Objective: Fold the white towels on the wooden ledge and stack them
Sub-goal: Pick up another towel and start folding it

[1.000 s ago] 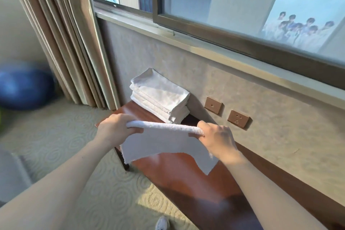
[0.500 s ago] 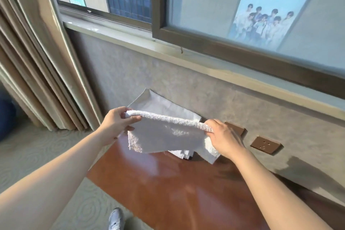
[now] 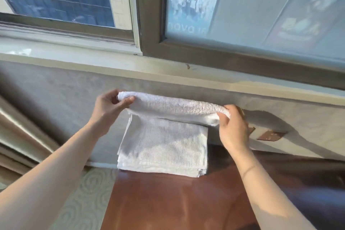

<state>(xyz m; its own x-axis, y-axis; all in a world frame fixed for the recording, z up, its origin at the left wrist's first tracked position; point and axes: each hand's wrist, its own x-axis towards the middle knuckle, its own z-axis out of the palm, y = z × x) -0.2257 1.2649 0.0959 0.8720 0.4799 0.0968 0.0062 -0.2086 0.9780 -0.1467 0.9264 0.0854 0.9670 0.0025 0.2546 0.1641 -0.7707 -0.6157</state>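
Head view: person's two bare arms reach fwd over a ledge under a window.
Left hand (image 3: 110,106): fingers curled, thumb on top, pinching left end of a folded white terry towel (image 3: 173,107).
Right hand (image 3: 233,127): fingers curled round the towel's right end, thumb side toward camera; gripping it.
Held towel: stretched betw. both hands, roughly level, fold edge up, raised above the stack, lower edge just over its back.
Stack of folded white towels (image 3: 164,147): lies flat on the reddish-brown wooden ledge (image 3: 168,201), at its left end, against the grey wall (image 3: 56,89).
Brown wall sockets (image 3: 270,135): on wall, right of right hand.
Patterned carpet (image 3: 87,192): below ledge, left.
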